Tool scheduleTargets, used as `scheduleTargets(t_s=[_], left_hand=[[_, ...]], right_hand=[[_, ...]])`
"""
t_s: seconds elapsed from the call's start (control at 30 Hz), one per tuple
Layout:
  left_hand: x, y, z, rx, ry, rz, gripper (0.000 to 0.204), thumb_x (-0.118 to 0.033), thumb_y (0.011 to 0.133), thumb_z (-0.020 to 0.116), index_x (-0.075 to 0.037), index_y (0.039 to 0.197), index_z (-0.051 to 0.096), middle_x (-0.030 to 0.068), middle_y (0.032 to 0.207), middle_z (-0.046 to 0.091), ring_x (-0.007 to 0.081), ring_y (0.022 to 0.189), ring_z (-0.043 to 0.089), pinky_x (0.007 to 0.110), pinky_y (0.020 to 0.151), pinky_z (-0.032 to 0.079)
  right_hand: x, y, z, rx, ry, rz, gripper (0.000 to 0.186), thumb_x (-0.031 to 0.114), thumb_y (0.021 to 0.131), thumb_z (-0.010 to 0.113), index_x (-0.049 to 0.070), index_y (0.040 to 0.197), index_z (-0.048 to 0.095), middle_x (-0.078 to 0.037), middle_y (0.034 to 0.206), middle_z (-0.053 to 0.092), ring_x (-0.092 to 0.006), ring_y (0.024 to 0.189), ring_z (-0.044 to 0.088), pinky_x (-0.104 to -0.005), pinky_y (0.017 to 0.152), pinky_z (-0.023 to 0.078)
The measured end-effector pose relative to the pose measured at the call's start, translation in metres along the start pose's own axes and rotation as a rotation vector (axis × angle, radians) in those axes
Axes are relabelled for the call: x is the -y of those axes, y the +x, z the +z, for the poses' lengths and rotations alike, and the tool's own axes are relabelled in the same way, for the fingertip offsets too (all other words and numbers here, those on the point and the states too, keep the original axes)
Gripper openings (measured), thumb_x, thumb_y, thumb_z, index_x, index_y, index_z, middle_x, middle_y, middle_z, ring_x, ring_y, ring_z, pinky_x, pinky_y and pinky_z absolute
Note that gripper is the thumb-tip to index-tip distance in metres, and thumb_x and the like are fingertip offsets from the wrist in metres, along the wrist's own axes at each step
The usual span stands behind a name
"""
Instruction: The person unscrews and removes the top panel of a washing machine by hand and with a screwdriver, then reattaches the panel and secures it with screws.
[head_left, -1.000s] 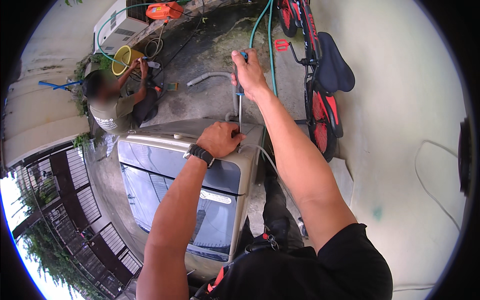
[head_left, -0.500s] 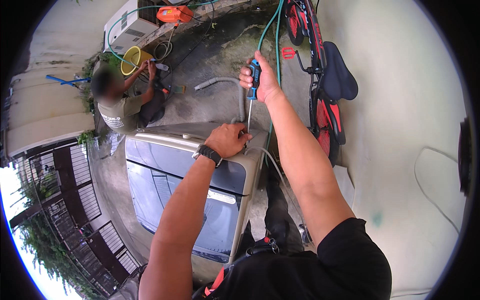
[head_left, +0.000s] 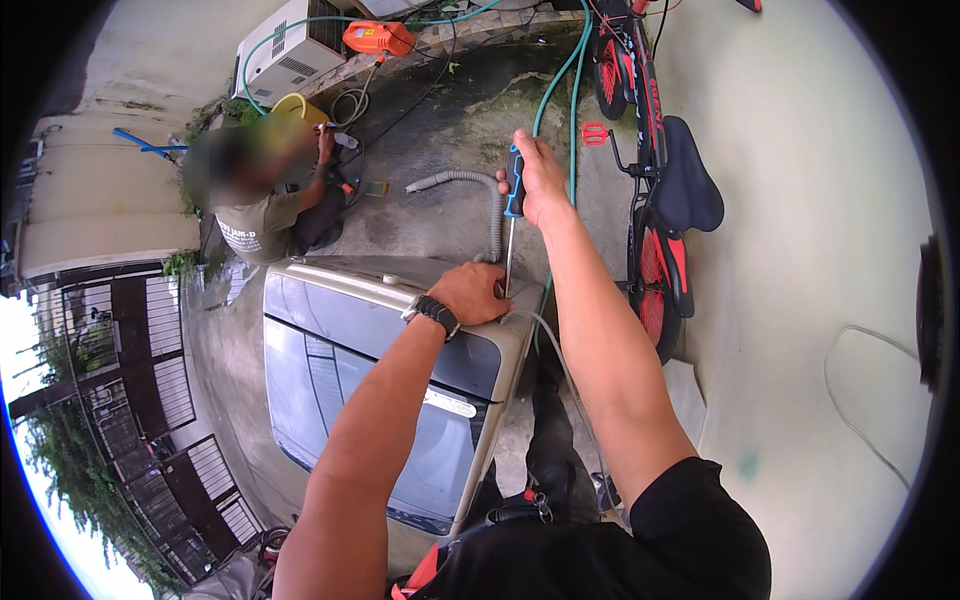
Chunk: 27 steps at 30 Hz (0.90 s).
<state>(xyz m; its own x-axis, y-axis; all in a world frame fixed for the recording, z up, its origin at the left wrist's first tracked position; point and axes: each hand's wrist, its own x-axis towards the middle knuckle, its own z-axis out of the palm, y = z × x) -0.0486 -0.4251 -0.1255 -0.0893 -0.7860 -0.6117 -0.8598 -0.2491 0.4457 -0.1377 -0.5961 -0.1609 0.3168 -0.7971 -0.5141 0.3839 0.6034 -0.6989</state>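
My right hand (head_left: 542,182) is wrapped round the blue and black handle of a long screwdriver (head_left: 515,190). Its metal shaft points down to the back right corner of a top-loading washing machine (head_left: 484,362) with a dark glass lid. At that corner my left hand (head_left: 472,293), with a dark watch on its wrist, is closed about the lower end of the shaft. The tip and whatever it meets are hidden by my fingers. A thin grey cord (head_left: 558,340) runs from beside that corner toward me.
Behind the machine lies a grey corrugated hose (head_left: 455,178). Green hoses (head_left: 574,130) run along the floor. A bicycle (head_left: 655,170) leans by the right wall. At the far left a co-worker (head_left: 262,215) crouches beside a yellow bucket (head_left: 292,104), near an orange pressure washer (head_left: 378,39).
The whole view has shifted, so the machine and bicycle sit lower and farther right. My right hand keeps its grip on the screwdriver, which stands slightly more upright. The co-worker's head has leaned toward the bucket.
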Motion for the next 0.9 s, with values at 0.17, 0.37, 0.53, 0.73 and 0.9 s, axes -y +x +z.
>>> scheduleTargets(t_s=[0.17, 0.37, 0.53, 0.73, 0.9], left_hand=[[0.001, 0.003, 0.001, 0.035, -0.018, 0.025, 0.036, -0.035, 0.082, 0.077, -0.007, 0.104, 0.073, 0.0111, 0.096, 0.078, 0.0306, 0.095, 0.074, 0.042, 0.086, 0.057], [0.012, -0.001, 0.004, 0.052, -0.028, -0.011, 0.037, -0.036, 0.079, 0.079, -0.009, 0.104, 0.074, 0.0100, 0.098, 0.078, 0.0305, 0.097, 0.074, 0.042, 0.086, 0.058], [0.008, -0.003, 0.001, 0.051, -0.002, -0.017, 0.038, -0.036, 0.077, 0.078, -0.010, 0.105, 0.075, 0.0134, 0.101, 0.077, 0.0335, 0.101, 0.072, 0.044, 0.087, 0.057], [0.007, -0.002, 0.002, 0.045, -0.008, 0.006, 0.039, -0.035, 0.075, 0.077, -0.011, 0.106, 0.077, 0.0136, 0.101, 0.077, 0.0337, 0.101, 0.072, 0.045, 0.088, 0.057], [0.008, 0.003, 0.003, 0.042, -0.009, 0.066, 0.040, -0.035, 0.075, 0.077, -0.011, 0.107, 0.077, 0.0131, 0.101, 0.077, 0.0325, 0.100, 0.073, 0.044, 0.087, 0.058]], right_hand=[[0.001, 0.021, -0.037, 0.577, 0.644, 0.301, 0.040, 0.042, 0.110, 0.044, 0.006, 0.109, 0.060, -0.006, 0.083, 0.057, -0.0182, 0.070, 0.055, -0.0307, 0.056, 0.046], [-0.004, -0.005, 0.000, 0.056, 0.053, 0.044, 0.039, 0.045, 0.106, 0.050, 0.007, 0.103, 0.058, -0.006, 0.077, 0.054, -0.0177, 0.064, 0.052, -0.0273, 0.053, 0.041], [0.006, 0.008, -0.023, 0.383, 0.399, 0.285, 0.035, 0.043, 0.103, 0.056, 0.008, 0.103, 0.058, -0.007, 0.079, 0.058, -0.0176, 0.064, 0.052, -0.0290, 0.053, 0.041], [-0.007, 0.010, -0.019, 0.095, 0.144, 0.149, 0.032, 0.047, 0.101, 0.058, 0.017, 0.110, 0.062, -0.008, 0.087, 0.061, -0.0185, 0.059, 0.053, -0.0328, 0.052, 0.042], [0.004, 0.022, -0.041, 0.268, 0.256, 0.209, 0.041, 0.051, 0.101, 0.054, 0.012, 0.107, 0.062, -0.008, 0.079, 0.058, -0.0220, 0.063, 0.057, -0.0357, 0.054, 0.046]])
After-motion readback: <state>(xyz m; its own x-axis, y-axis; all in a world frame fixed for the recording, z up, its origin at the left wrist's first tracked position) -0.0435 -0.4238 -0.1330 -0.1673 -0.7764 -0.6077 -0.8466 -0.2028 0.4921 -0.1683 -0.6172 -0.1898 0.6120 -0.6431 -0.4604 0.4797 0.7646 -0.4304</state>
